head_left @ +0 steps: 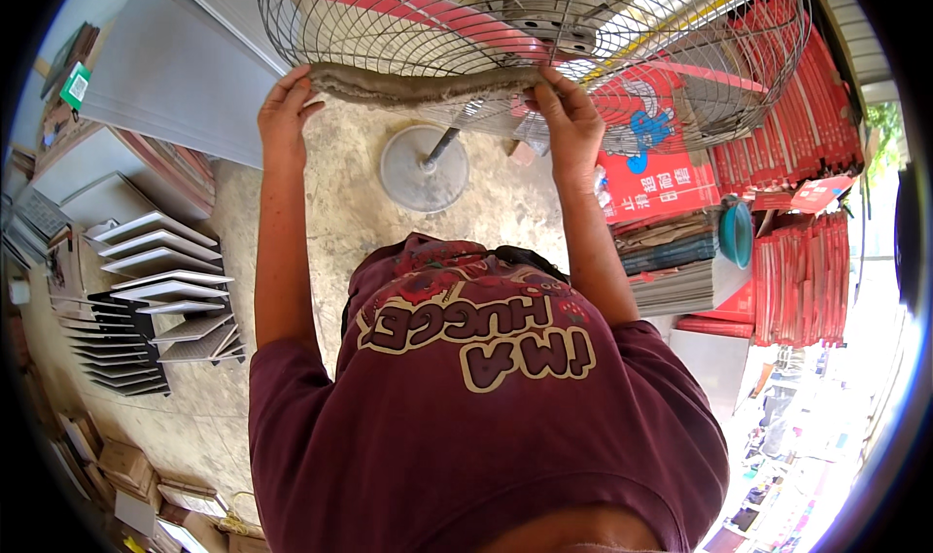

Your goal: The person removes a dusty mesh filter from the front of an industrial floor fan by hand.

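Observation:
Stretched between my two hands is a long grey-brown strip that looks like folded cloth, with a ragged, fuzzy lower edge. My left hand pinches its left end between thumb and fingers. At the other end, my right hand grips the strip in the same way. Just beyond it stands a big fan with a round wire cage and red blades. The strip overlaps the cage's near edge; whether it touches the wires I cannot tell.
Below the fan, its pole rises from a round grey base on the concrete floor. A rack of tile samples and large grey panels stand left. Red cartons, stacked tiles and a teal basin are at right.

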{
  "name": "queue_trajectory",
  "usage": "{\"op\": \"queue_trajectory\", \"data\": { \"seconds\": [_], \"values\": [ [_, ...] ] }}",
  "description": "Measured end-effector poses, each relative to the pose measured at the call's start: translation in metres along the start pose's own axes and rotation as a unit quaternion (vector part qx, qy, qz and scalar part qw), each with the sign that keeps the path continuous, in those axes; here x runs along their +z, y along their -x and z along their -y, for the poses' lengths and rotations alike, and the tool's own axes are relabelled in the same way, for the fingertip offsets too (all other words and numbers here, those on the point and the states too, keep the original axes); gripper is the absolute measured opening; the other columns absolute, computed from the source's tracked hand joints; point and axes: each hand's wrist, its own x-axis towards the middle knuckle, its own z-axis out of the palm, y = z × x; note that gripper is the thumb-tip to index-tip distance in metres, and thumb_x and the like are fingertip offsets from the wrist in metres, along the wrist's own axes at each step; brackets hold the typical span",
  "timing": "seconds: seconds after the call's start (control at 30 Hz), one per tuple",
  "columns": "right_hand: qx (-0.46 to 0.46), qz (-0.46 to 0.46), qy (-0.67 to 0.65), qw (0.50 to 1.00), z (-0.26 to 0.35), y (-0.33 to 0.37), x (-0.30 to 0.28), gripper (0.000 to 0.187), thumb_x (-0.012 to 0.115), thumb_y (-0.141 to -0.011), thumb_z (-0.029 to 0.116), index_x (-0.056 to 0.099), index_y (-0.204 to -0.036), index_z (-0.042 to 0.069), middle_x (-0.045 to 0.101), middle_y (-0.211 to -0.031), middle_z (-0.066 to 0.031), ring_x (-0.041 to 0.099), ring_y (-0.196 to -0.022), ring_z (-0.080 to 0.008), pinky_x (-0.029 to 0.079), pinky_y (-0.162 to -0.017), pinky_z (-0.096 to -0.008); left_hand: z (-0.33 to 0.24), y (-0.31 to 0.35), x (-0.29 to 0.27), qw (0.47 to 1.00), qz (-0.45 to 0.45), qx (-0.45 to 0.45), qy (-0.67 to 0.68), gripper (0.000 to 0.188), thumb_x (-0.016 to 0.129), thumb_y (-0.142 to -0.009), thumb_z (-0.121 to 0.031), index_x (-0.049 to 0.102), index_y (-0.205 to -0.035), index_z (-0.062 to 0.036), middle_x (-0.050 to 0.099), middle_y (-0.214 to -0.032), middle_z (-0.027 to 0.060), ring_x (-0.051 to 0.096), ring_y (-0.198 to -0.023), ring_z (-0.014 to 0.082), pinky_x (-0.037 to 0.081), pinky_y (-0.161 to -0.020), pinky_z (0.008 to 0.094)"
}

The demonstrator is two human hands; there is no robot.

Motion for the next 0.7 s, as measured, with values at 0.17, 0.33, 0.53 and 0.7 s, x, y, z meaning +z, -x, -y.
{"op": "queue_trajectory", "data": {
  "seconds": [0.17, 0.33, 0.53, 0.7],
  "values": [
    [-0.071, 0.008, -0.031, 0.997, 0.060, -0.005, 0.013, 0.026, 0.059, -0.084, 0.004, 0.056, -0.108, -0.003, 0.063, -0.090, -0.0057, 0.061, -0.077, -0.0115, 0.050, -0.072, -0.0230, -0.066, -0.004, 0.003, 0.993, 0.017, 0.108, 0.047, 0.022, 0.057, -0.084, -0.008, 0.060, -0.105, -0.0025, 0.062, -0.092, 0.0044, 0.057, -0.082, 0.0124, 0.047, -0.072, 0.0275],
    [-0.164, -0.001, -0.018, 0.986, 0.103, -0.014, 0.015, 0.030, 0.059, -0.083, 0.002, 0.055, -0.112, -0.001, 0.064, -0.088, -0.0088, 0.062, -0.079, -0.0137, 0.050, -0.075, -0.0264, -0.124, -0.005, 0.021, 0.974, 0.076, 0.209, 0.045, 0.027, 0.050, -0.086, -0.004, 0.055, -0.112, 0.0005, 0.060, -0.104, 0.0102, 0.058, -0.093, 0.0162, 0.045, -0.082, 0.0318],
    [-0.292, -0.033, 0.000, 0.956, 0.143, -0.017, 0.012, 0.032, 0.059, -0.080, -0.003, 0.055, -0.112, -0.003, 0.064, -0.092, -0.0120, 0.063, -0.084, -0.0173, 0.051, -0.079, -0.0273, -0.178, -0.002, 0.058, 0.937, 0.077, 0.340, -0.001, 0.031, 0.048, -0.085, 0.001, 0.051, -0.115, 0.0035, 0.058, -0.106, 0.0125, 0.057, -0.093, 0.0172, 0.046, -0.085, 0.0340],
    [-0.294, -0.029, 0.043, 0.954, 0.136, -0.024, 0.014, 0.027, 0.061, -0.081, 0.001, 0.057, -0.107, -0.002, 0.064, -0.092, -0.0101, 0.062, -0.082, -0.0148, 0.053, -0.076, -0.0253, -0.181, -0.009, 0.075, 0.926, 0.023, 0.358, -0.114, 0.029, 0.049, -0.084, 0.000, 0.055, -0.112, 0.0037, 0.059, -0.098, 0.0106, 0.058, -0.083, 0.0145, 0.049, -0.075, 0.0284]
  ]
}}
